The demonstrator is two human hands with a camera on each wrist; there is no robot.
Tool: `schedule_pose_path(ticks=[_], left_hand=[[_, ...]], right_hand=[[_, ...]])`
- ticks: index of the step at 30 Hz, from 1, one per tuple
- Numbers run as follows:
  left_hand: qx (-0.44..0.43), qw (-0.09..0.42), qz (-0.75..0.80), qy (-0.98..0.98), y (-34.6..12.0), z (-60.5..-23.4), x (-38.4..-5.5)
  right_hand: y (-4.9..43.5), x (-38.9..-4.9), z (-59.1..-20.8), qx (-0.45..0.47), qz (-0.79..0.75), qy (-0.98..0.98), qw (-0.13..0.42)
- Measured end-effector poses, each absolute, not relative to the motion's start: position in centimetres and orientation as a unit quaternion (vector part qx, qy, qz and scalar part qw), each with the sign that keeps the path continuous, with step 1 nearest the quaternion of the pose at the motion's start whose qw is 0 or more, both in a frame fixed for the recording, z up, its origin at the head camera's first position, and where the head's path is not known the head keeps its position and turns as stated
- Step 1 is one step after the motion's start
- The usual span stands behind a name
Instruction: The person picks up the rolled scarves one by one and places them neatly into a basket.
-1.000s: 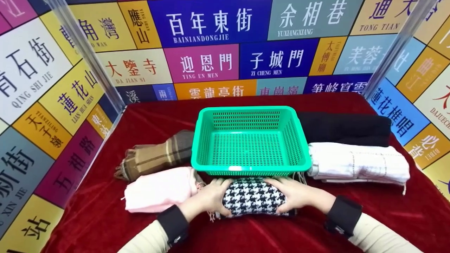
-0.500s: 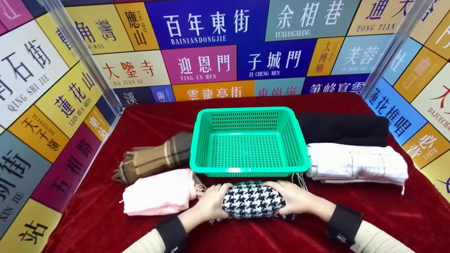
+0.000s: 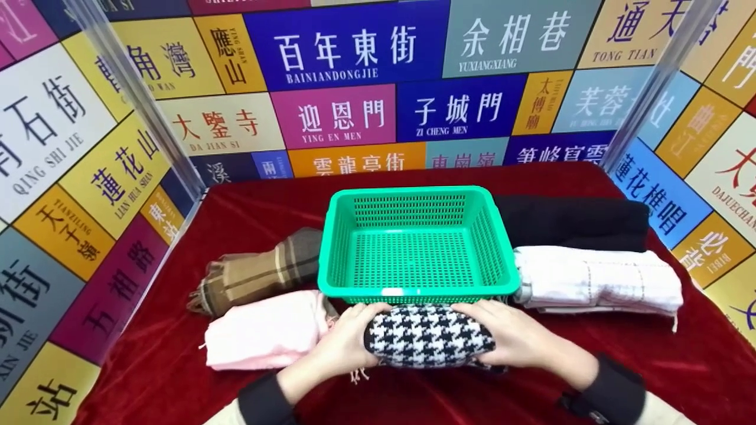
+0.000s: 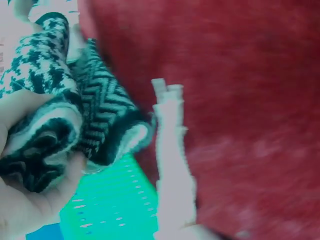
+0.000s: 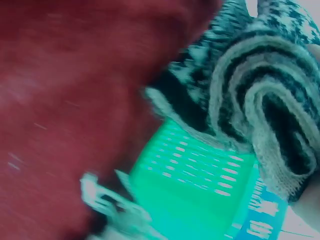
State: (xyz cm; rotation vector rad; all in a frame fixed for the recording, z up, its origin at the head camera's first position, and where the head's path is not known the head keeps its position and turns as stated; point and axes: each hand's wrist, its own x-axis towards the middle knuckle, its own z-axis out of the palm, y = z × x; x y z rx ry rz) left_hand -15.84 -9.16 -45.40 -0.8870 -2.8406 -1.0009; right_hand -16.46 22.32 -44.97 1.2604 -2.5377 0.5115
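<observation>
A rolled black-and-white houndstooth scarf (image 3: 430,336) lies crosswise in front of the green basket. My left hand (image 3: 348,337) grips its left end, and my right hand (image 3: 515,333) grips the right end. In the left wrist view, the fingers and thumb of that hand curl round the scarf's roll (image 4: 42,65), and a loose flap hangs beside it. The right wrist view shows the spiral layers of the roll's end (image 5: 272,120), with that hand mostly cut off at the right edge. Behind the scarf stands the green plastic basket (image 3: 416,291), nothing inside.
Left of the basket lie a brown plaid scarf (image 3: 254,273) and a folded pink scarf (image 3: 266,333). On the right are a white rolled scarf (image 3: 602,280) and a black one (image 3: 576,224). Red velvet (image 3: 236,206) covers the table; printed walls (image 3: 336,115) enclose it.
The houndstooth scarf has risen slightly between the two hands and looks a little larger and wider. The head view has shifted slightly; the basket and other scarves keep their places.
</observation>
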Motion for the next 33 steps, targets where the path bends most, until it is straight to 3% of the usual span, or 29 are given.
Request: schedule_pose_path(ticks=[5, 7, 17, 24, 28, 33], left_hand=[[-0.269, 0.018, -0.403, -0.874, -9.3, -41.8, -16.5], [-0.250, 0.019, -0.442, -0.861, -9.2, -40.5, -17.4], [-0.082, 0.022, -0.694, -0.715, -7.6, -37.3, -25.8], [0.043, -0.002, -0.673, -0.739, -5.6, -37.5, -31.3], [0.070, -0.021, -0.625, -0.777, -5.3, -37.9, -33.5], [0.085, -0.051, -0.522, -0.847, -5.5, -38.4, -35.4]], right_hand=[[22.6, -17.6, -41.2, 0.441, 0.228, -0.857, 0.137], [22.8, -18.5, -39.8, 0.415, 0.279, -0.859, 0.111], [21.7, -26.5, -35.5, 0.140, 0.572, -0.807, 0.036], [20.1, -32.0, -36.6, -0.062, 0.744, -0.665, -0.014], [19.7, -34.4, -38.0, -0.104, 0.772, -0.625, -0.056], [19.1, -36.1, -39.1, -0.140, 0.719, -0.678, -0.068]])
